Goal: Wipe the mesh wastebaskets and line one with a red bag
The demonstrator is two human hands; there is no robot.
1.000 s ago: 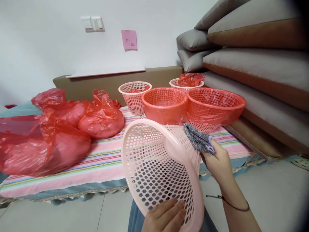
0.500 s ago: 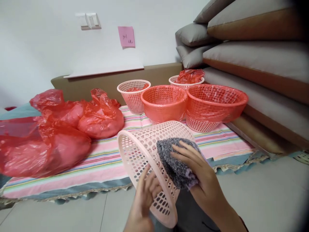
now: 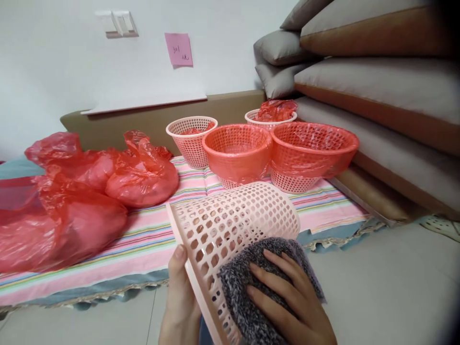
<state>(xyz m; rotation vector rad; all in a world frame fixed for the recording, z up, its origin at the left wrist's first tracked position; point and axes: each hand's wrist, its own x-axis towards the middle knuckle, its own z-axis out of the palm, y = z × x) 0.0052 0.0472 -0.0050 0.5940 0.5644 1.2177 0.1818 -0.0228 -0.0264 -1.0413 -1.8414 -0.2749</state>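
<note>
Pale basket point(image 3: 251, 206), tipped sideways, before the striped sheet point(image 3: 143, 239). Your left grip point(image 3: 181, 292): closed on its rim, likely to steady it. Your right grip point(image 3: 287, 292): fingers spread open, pressing gray cloth point(image 3: 237, 302) against the mesh.

Bags point(image 3: 145, 179) left of baskets point(image 3: 247, 213), cushions point(image 3: 377, 84) right.

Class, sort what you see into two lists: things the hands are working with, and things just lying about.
In hand:
- pink basket, tipped on its side, left hand at its rim
- grey cloth, under right hand

Apparently lying about:
- red bags
- upright baskets
- cushions
</note>
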